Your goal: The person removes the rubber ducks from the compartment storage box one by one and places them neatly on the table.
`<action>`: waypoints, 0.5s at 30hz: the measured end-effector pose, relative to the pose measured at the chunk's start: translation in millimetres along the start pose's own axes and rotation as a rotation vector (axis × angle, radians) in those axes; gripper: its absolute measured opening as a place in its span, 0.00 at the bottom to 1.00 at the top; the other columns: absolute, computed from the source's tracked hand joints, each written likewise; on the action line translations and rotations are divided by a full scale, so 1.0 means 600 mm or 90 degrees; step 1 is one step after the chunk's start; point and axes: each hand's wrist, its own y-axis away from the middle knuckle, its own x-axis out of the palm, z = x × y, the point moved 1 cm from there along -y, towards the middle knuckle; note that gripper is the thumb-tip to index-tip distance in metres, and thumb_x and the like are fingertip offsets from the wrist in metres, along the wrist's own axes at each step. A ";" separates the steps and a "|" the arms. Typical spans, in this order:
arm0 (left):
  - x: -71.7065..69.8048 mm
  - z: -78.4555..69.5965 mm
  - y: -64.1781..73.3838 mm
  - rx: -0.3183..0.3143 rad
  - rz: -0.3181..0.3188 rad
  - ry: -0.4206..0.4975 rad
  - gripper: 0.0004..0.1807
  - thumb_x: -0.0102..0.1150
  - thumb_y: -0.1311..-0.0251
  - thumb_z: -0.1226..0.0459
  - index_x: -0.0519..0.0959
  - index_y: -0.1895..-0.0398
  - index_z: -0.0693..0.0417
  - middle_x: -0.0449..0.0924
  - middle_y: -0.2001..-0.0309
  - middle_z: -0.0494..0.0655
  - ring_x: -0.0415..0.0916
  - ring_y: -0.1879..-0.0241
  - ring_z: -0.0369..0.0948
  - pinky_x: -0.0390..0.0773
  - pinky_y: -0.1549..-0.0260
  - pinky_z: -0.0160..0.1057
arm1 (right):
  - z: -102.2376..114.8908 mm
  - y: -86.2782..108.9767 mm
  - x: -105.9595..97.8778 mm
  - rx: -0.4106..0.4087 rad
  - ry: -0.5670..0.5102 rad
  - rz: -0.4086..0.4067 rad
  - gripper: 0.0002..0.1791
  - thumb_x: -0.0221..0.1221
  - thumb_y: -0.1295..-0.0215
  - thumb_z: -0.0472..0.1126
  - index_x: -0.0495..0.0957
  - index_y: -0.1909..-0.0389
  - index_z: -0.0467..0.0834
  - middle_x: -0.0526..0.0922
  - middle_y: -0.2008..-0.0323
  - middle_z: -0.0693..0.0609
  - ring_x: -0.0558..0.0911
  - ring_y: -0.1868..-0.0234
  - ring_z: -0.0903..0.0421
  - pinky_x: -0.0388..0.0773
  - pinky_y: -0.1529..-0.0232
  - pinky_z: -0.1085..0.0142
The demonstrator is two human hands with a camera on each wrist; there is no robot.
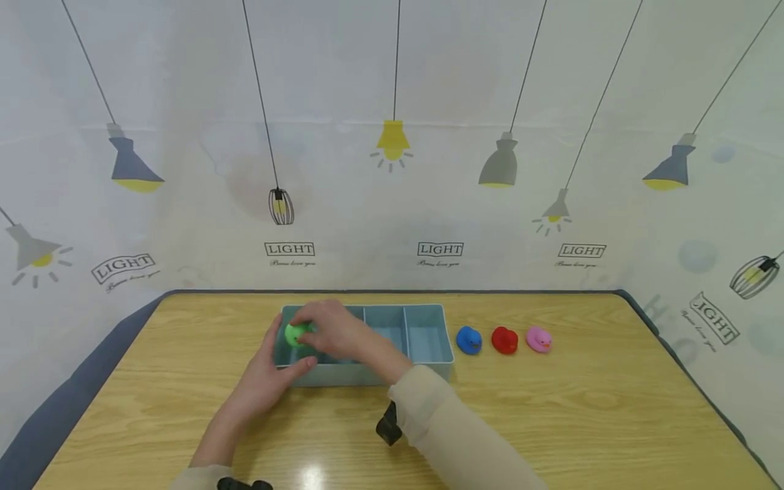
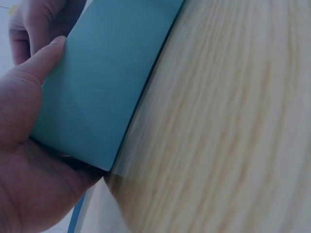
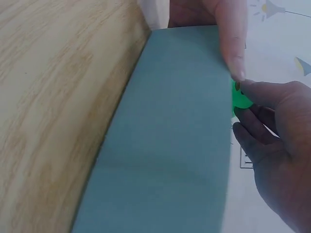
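A grey-blue divided box (image 1: pixel 367 375) stands on the table. My left hand (image 1: pixel 265 378) grips its left end, with the thumb on the front rim and the fingers along the left side. In the left wrist view the thumb (image 2: pixel 51 54) rests at the upper edge of the box wall (image 2: pixel 112 82). My right hand (image 1: pixel 339 332) pinches a small green rubber duck (image 1: pixel 295 334) at the leftmost compartment. From the right wrist view, the duck (image 3: pixel 241 101) shows just past the box rim, between thumb and fingers. Whether it touches the compartment floor I cannot tell.
To the right of the box, a blue duck (image 1: pixel 469 340), a red duck (image 1: pixel 505 340) and a pink duck (image 1: pixel 539 339) sit in a row. Behind the wooden table (image 1: pixel 551 422) hangs a pale curtain (image 1: pixel 343 150) printed with lamps. Dividers (image 1: pixel 405 333) split the box into several compartments.
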 end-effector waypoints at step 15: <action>0.002 0.001 -0.002 -0.017 -0.006 -0.015 0.63 0.66 0.36 0.41 0.30 0.16 0.46 0.39 0.19 0.68 0.42 0.22 0.65 0.50 0.29 0.68 | -0.024 0.063 -0.058 -0.011 -0.048 -0.095 0.15 0.67 0.32 0.33 0.85 0.46 0.39 0.86 0.48 0.49 0.83 0.48 0.54 0.80 0.47 0.69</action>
